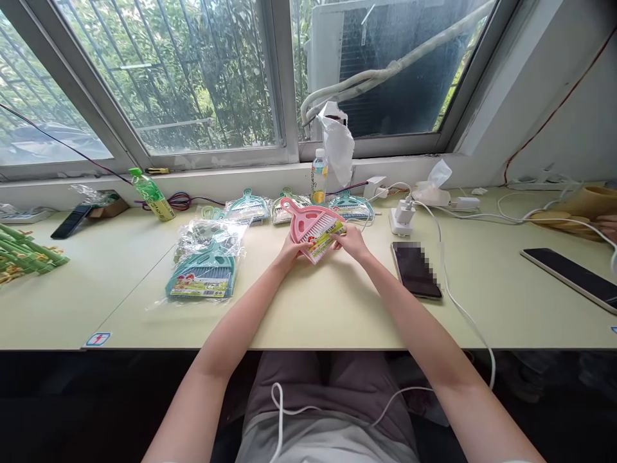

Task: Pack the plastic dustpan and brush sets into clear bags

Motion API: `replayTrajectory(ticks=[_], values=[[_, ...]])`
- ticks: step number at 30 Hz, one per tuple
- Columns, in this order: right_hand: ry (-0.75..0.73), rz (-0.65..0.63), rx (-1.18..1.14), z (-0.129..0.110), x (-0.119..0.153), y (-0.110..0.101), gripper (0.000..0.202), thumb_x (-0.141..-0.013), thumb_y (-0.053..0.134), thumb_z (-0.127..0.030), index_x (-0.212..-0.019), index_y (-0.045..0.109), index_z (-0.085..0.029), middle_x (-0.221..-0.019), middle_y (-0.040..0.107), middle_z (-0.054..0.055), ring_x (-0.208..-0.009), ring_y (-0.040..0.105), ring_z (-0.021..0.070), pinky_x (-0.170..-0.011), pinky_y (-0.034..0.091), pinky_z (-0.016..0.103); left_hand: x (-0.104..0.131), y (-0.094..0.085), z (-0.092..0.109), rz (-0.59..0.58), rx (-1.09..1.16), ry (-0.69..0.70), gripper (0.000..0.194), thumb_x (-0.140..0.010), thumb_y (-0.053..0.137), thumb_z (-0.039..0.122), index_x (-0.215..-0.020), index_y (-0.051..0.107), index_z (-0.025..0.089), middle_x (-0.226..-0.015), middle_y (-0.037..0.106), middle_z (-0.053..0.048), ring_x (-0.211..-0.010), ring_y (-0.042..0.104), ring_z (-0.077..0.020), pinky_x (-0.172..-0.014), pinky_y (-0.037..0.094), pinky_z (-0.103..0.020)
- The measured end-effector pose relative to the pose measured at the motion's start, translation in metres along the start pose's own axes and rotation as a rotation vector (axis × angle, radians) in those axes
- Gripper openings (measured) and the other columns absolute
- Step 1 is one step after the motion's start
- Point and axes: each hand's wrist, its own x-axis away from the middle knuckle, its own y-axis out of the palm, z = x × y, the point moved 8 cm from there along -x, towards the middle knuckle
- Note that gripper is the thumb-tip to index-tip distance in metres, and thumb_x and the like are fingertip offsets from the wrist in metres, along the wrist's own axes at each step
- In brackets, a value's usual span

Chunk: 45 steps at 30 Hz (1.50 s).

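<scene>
Between my hands, tilted above the table, is a pink dustpan and brush set (305, 220) with pale bristles and a yellow-green printed label (324, 238). My left hand (291, 251) grips its lower left edge. The fingers of my right hand (351, 241) close on the right side, by the label's end. To the left, a teal dustpan and brush set (202, 273) lies in clear plastic wrapping with a similar label. Several more sets stand in a row behind, among them a teal one (247, 207) and another teal one (351, 206), the latter partly behind my right hand.
A green bottle (152, 195) leans at the back left, and a clear drink bottle (319, 177) stands by the window. Right of my arm are a phone (416, 270), a white charger (402, 217) and a trailing white cable (448, 286). Green stalks (29, 254) lie far left.
</scene>
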Motion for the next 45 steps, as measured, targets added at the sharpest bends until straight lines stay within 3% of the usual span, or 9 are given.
replayTrajectory(ticks=[4, 9, 12, 16, 31, 36, 39, 42, 45], values=[[-0.04, 0.132, 0.041, -0.006, 0.003, -0.011, 0.05, -0.075, 0.067, -0.019, -0.124, 0.055, -0.02, -0.105, 0.068, 0.008, -0.055, 0.063, 0.0135, -0.059, 0.058, 0.03, -0.001, -0.002, -0.001, 0.018, 0.035, -0.005, 0.083, -0.05, 0.084, 0.014, -0.128, 0.055, 0.02, -0.12, 0.068, -0.012, -0.114, 0.062, -0.0348, -0.092, 0.056, -0.047], [0.104, 0.43, -0.078, 0.01, 0.008, -0.026, 0.074, -0.079, 0.068, -0.028, -0.144, 0.034, -0.024, -0.144, 0.042, 0.015, -0.099, 0.065, 0.0188, -0.09, 0.056, 0.034, 0.0, -0.006, 0.002, 0.138, 0.105, -0.01, 0.074, -0.051, 0.081, 0.014, -0.121, 0.057, 0.017, -0.118, 0.068, -0.012, -0.11, 0.064, -0.0322, -0.093, 0.055, -0.048], [0.318, 0.305, -0.308, 0.03, 0.011, 0.002, 0.059, -0.086, 0.059, -0.031, -0.14, 0.038, -0.023, -0.139, 0.05, 0.014, -0.104, 0.065, 0.0202, -0.088, 0.057, 0.034, 0.002, -0.007, 0.003, 0.185, 0.14, -0.002, 0.068, -0.052, 0.08, 0.013, -0.117, 0.059, 0.015, -0.116, 0.069, -0.012, -0.106, 0.066, -0.0305, -0.092, 0.055, -0.047], [0.322, 0.01, -0.534, 0.022, 0.016, 0.043, 0.035, -0.086, 0.055, -0.017, -0.121, 0.052, -0.019, -0.113, 0.069, 0.009, -0.087, 0.071, 0.018, -0.083, 0.059, 0.034, 0.003, -0.002, 0.004, 0.166, 0.147, -0.003, 0.064, -0.052, 0.081, 0.013, -0.113, 0.061, 0.014, -0.113, 0.071, -0.012, -0.105, 0.066, -0.0302, -0.092, 0.056, -0.046], [0.362, 0.048, -0.492, 0.024, 0.023, 0.037, 0.025, -0.083, 0.061, -0.018, -0.106, 0.052, -0.023, -0.097, 0.073, 0.003, -0.07, 0.072, 0.0167, -0.074, 0.062, 0.035, 0.007, 0.003, 0.003, 0.102, -0.001, -0.058, 0.075, -0.053, 0.086, 0.02, -0.122, 0.057, 0.019, -0.118, 0.069, -0.01, -0.105, 0.066, -0.0289, -0.089, 0.056, -0.045], [0.346, 0.084, -0.542, 0.027, 0.02, 0.03, 0.032, -0.077, 0.067, -0.019, -0.105, 0.053, -0.023, -0.091, 0.073, 0.003, -0.07, 0.072, 0.0177, -0.07, 0.061, 0.032, 0.004, 0.008, 0.005, 0.025, -0.015, -0.079, 0.065, -0.069, 0.078, 0.047, -0.124, 0.056, 0.02, -0.121, 0.067, -0.013, -0.108, 0.065, -0.0296, -0.089, 0.055, -0.045], [0.335, 0.132, -0.554, 0.03, 0.017, 0.022, 0.032, -0.074, 0.069, -0.019, -0.103, 0.055, -0.023, -0.089, 0.073, 0.002, -0.066, 0.071, 0.0168, -0.066, 0.061, 0.03, -0.002, -0.013, 0.01, 0.171, -0.036, -0.073, 0.057, -0.084, 0.057, 0.059, -0.125, 0.054, 0.018, -0.112, 0.069, -0.015, -0.102, 0.067, -0.03, -0.087, 0.054, -0.047], [0.338, 0.181, -0.555, 0.035, 0.016, 0.015, 0.03, -0.074, 0.068, -0.018, -0.101, 0.055, -0.023, -0.087, 0.073, 0.001, -0.065, 0.071, 0.0162, -0.063, 0.06, 0.029, 0.001, -0.056, 0.032, 0.458, -0.204, 0.052, 0.042, -0.092, 0.046, 0.036, -0.13, 0.049, 0.019, -0.112, 0.068, -0.013, -0.102, 0.066, -0.0254, -0.093, 0.051, -0.046], [0.347, 0.205, -0.555, 0.039, 0.015, 0.011, 0.031, -0.074, 0.067, -0.017, -0.102, 0.055, -0.023, -0.087, 0.074, 0.002, -0.067, 0.071, 0.0172, -0.063, 0.06, 0.028, 0.016, -0.096, 0.063, 0.683, -0.733, 0.139, 0.045, -0.082, 0.051, 0.015, -0.127, 0.054, 0.019, -0.132, 0.058, -0.015, -0.13, 0.049, -0.0281, -0.109, 0.037, -0.049]])
